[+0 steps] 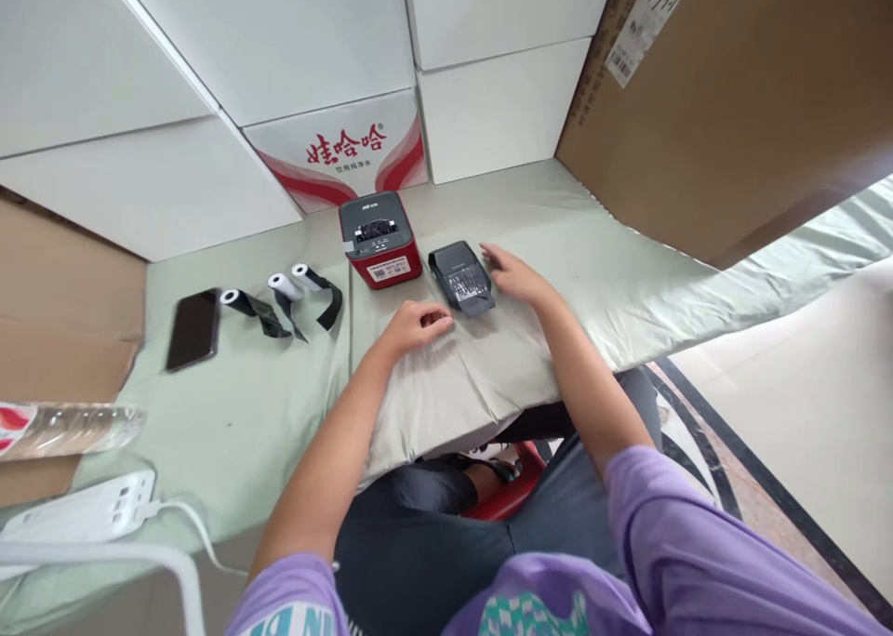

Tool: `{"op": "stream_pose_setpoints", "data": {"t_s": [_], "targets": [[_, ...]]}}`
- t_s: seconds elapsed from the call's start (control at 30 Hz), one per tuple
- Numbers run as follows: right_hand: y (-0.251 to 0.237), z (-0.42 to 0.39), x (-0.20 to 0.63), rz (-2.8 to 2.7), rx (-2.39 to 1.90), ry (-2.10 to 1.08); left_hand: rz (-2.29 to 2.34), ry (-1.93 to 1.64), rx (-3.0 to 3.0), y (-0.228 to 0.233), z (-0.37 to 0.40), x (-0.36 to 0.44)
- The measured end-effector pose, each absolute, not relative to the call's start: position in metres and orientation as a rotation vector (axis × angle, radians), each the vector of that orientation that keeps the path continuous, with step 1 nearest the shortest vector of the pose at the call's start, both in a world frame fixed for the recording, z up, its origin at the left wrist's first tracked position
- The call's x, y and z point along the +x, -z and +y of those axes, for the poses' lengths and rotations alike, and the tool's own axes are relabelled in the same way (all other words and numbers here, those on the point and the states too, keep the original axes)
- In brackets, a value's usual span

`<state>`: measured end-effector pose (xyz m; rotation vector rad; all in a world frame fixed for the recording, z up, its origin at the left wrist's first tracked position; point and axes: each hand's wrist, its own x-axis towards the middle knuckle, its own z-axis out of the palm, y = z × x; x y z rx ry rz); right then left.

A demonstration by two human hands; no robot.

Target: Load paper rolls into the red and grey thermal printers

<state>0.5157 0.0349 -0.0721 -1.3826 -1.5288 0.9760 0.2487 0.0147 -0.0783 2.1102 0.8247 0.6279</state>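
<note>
A small black printer point(461, 277) lies on the pale green cloth point(593, 273) in front of me. My right hand point(511, 273) rests flat beside its right edge, fingers spread, touching or almost touching it. My left hand point(417, 324) lies on the cloth just left and in front of the black printer, fingers loosely curled, holding nothing. A red and grey label printer point(379, 239) stands just behind my left hand.
Three white rolls with black tape point(285, 297) and a dark phone point(193, 327) lie to the left. A white power strip point(90, 510) and a plastic bottle point(66, 429) sit at the near left. White cartons point(335, 143) and a brown cardboard box point(732, 106) stand behind.
</note>
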Motion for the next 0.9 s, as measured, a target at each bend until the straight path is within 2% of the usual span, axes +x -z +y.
{"op": "stream_pose_setpoints", "data": {"t_s": [0.13,0.33,0.6,0.9], "targets": [[0.078,-0.014,0.506,-1.81,-1.434,-0.756,0.831,-0.606,2.114,0.078,0.015,0.249],[0.087,-0.031,0.454,-1.607,-1.636,-0.384,0.826,-0.627,2.145,0.079,0.014,0.249],[0.08,-0.005,0.45,-1.474,-1.524,-0.303,0.831,-0.604,2.155,0.074,0.013,0.249],[0.083,0.088,0.445,-1.234,-1.607,-0.242,0.845,-0.756,2.226,0.08,0.014,0.248]]}}
